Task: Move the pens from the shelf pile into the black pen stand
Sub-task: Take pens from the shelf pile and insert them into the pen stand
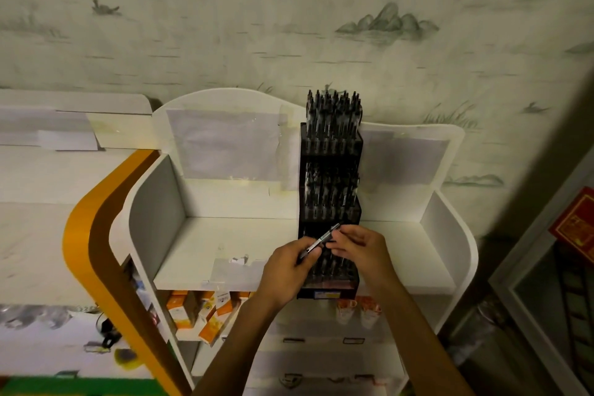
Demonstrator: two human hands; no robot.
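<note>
Starting at left, an orange panel [80,235] curved beside the white shelf [225,247]; orange boxes [193,309] sat on the level below. Left hand [287,270] had fingers curled round the lower end of one pen [323,238], slim, dark grip, silvery-clear barrel, tilted up to the right. Right hand [360,249] pinched its upper end between thumb and fingertips. Pen was held just in front of the stand's lowest tier. Stand [331,202], black, stepped in tiers, stood on the shelf against the backboard, rows packed with upright dark pens. Red box [575,219] at far right.
</note>
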